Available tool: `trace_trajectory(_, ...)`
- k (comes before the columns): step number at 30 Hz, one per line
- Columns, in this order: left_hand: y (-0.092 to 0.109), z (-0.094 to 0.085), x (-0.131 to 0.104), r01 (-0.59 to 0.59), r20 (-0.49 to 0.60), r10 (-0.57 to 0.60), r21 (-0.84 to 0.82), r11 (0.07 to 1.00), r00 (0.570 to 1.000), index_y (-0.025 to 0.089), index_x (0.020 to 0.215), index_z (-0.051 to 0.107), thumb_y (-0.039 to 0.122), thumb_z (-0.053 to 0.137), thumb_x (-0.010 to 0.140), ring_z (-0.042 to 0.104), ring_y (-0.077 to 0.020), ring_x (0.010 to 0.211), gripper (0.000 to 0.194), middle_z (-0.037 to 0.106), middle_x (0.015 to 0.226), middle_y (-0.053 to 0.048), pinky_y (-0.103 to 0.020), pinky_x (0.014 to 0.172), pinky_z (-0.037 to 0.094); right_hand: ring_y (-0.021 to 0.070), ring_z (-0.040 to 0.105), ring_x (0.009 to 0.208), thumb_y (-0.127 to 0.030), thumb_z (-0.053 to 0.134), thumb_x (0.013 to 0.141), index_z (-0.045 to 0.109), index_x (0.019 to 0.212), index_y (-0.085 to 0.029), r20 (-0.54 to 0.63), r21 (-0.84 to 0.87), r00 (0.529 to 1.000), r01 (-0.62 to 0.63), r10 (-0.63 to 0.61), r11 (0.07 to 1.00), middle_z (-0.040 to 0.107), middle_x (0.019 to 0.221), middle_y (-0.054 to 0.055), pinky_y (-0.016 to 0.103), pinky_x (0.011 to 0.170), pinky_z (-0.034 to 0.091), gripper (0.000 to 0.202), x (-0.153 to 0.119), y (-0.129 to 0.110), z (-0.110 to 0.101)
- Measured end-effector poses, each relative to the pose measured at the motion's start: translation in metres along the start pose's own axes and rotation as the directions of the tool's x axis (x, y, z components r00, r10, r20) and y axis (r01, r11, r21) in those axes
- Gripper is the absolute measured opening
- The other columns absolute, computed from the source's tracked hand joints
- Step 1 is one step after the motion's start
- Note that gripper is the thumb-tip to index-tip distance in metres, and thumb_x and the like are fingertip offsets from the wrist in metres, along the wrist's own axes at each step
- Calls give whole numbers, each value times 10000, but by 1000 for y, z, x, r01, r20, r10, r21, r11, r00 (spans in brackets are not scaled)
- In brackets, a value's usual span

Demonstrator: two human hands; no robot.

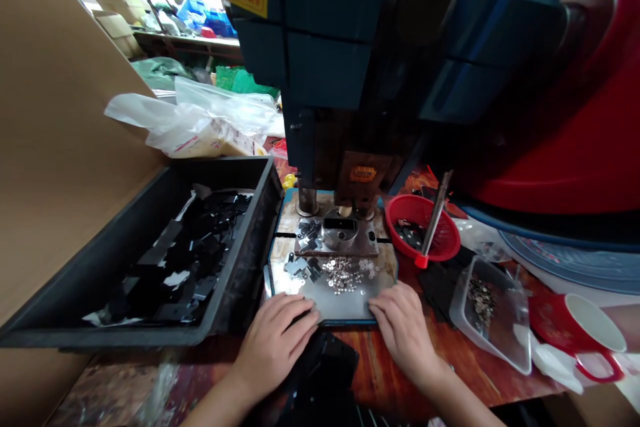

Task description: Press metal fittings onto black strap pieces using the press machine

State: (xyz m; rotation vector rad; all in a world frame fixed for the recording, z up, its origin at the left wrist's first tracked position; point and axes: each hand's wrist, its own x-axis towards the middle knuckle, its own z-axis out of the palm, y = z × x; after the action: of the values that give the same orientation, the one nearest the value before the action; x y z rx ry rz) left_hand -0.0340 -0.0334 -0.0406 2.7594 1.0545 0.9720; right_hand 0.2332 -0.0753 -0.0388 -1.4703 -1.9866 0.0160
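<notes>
My left hand [280, 335] rests at the front left edge of a metal plate [333, 307] on the base of a press [325, 67]. Its fingers stretch forward and its thumb tip lies close to the index fingertip; I see nothing held there. At the plate's front right corner my right hand [404, 328] lies with fingers extended and nothing visible in them. Small shiny metal pieces [343, 275] are heaped on the plate, beside flat dark metal parts [305, 267]. Behind them, under the ram, sits a round die [340, 235]. Dark flat pieces [327, 360] lie below, between my forearms.
To the left stands a black bin [235, 260] of dark flat parts. On the right are a red basket [453, 240] with a metal rod [436, 217] across it, a clear plastic tub [517, 327] of small metal pieces, and a red mug [560, 323]. Cardboard [65, 113] rises at far left.
</notes>
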Motion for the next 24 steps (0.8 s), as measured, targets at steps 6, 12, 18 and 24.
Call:
trace_trajectory(6,-1,-4,20,188,-120,-210,-173,967,970,242,987,663,151,579,834,652,-186,891,196,691,938,-33,-344,820,530,211,545,823,-294,524,892,654,825,-226,-132,58,976,-167,173,984,639,821,44,379,790,419,162,87,-1,10)
trace_trajectory(12,3,-9,53,367,-160,-438,-338,866,885,218,1012,640,202,531,875,658,-167,855,176,697,933,-30,-293,801,529,215,517,825,-318,578,870,688,815,-217,-172,23,969,-174,176,984,631,814,46,347,765,383,160,144,-1,31)
trace_trajectory(18,2,-9,71,460,-120,-571,-472,752,812,230,1020,655,272,537,875,655,-173,846,192,694,947,-30,-291,772,535,212,504,824,-322,569,876,705,838,-249,-147,-55,986,-88,79,995,627,811,40,353,759,364,159,143,-2,32)
trace_trajectory(24,-4,0,90,503,-38,-672,-631,591,740,225,1103,629,298,562,850,653,-171,846,271,676,986,-44,-290,759,542,221,510,905,-357,523,895,699,999,-279,-101,-93,994,21,-30,995,630,897,44,431,917,355,219,134,-5,22)
